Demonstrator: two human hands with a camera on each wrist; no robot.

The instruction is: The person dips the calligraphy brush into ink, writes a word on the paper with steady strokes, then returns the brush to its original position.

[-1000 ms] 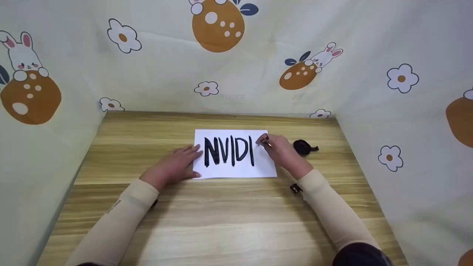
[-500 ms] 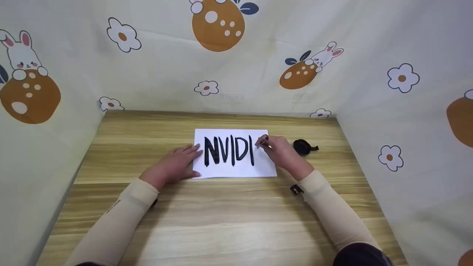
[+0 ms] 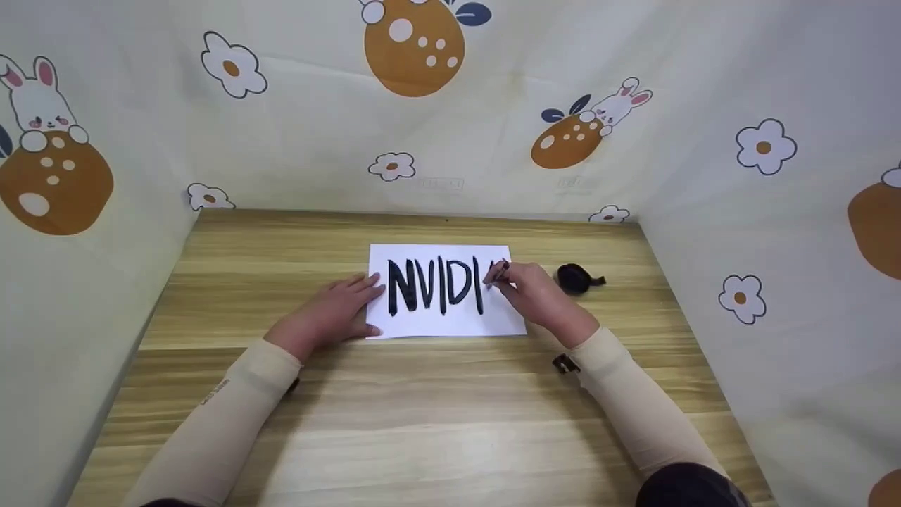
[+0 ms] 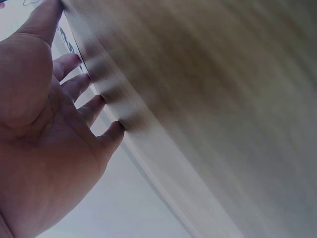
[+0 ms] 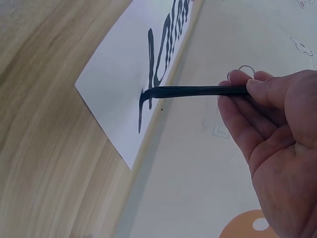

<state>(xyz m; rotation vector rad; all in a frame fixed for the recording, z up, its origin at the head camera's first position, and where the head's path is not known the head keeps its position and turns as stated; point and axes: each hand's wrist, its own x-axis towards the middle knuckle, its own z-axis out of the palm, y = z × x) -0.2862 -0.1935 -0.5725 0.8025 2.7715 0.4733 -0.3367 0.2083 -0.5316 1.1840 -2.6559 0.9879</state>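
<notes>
A white sheet of paper [image 3: 440,327] lies on the wooden table, bearing thick black letters [image 3: 401,287] that read NVIDI. Its left edge is held down by my left hand [image 3: 331,313], whose fingers are spread and fairly straight. In the left wrist view the fingertips [image 4: 117,126] of that hand rest along the edge. My right hand [image 3: 540,296] pinches a black calligraphy brush [image 5: 198,91] by its handle. The brush tip bends against the paper, on a thin slanted black stroke [image 5: 140,119] beside the last upright letter. In the head view my right fingers hide part of this stroke.
A small black round dish [image 3: 575,279] with a short handle stands right of the paper, close to my right hand. Pale cloth walls [image 3: 295,134] printed with rabbits and flowers enclose the table [image 3: 422,422] at the back and sides.
My right hand has come slightly down and left with the brush. The start of a black stroke now shows right of the last letter. The left hand stays in place.
</notes>
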